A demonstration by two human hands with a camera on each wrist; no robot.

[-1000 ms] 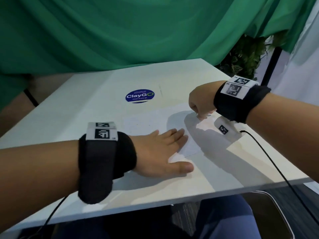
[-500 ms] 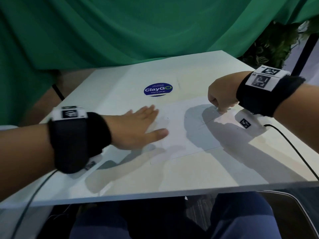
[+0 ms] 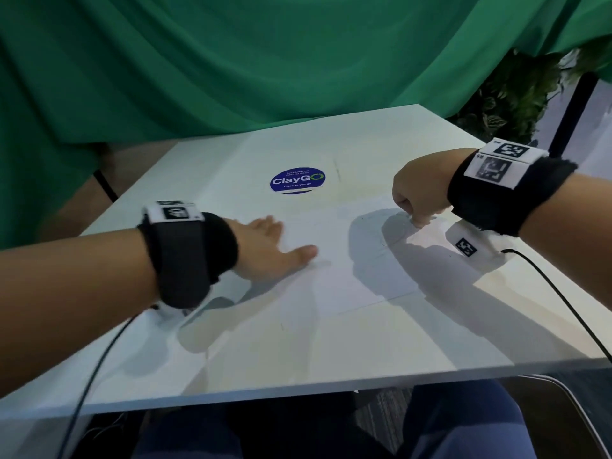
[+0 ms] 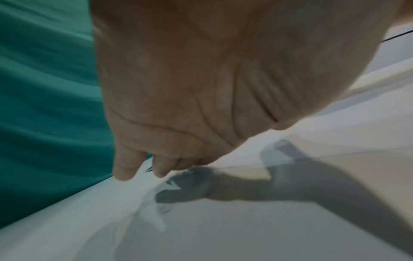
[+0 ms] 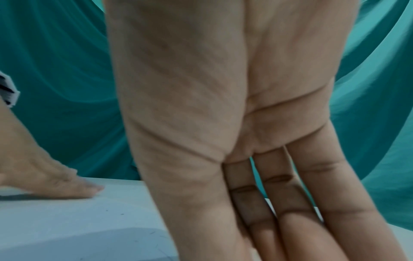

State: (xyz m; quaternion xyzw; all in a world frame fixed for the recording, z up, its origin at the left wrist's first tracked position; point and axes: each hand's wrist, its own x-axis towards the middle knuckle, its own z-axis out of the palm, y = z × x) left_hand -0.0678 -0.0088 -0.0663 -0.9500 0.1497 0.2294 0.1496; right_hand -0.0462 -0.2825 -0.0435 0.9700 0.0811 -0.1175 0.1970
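Observation:
A white sheet of paper (image 3: 347, 260) lies flat on the white table (image 3: 298, 352), hard to tell from the tabletop. My left hand (image 3: 265, 246) rests palm down on the sheet's left edge with its fingers straight; the left wrist view shows that hand (image 4: 178, 88) low over the surface. My right hand (image 3: 417, 193) is curled at the sheet's far right corner, fingertips down on the paper and apparently pinching it. In the right wrist view the right hand (image 5: 223, 123) has its fingers folded against the thumb above the paper (image 5: 67, 220), with the left hand (image 5: 55, 181) flat beyond.
A blue round ClayGo sticker (image 3: 297, 180) is stuck to the table behind the sheet. Green cloth (image 3: 265, 61) hangs behind the far edge, with a plant (image 3: 510, 94) at the back right. A black cable (image 3: 563, 303) trails from my right wrist over the table.
My left hand has slid leftward across the sheet, from its middle to its left edge, staying flat. The right hand has kept to the same corner.

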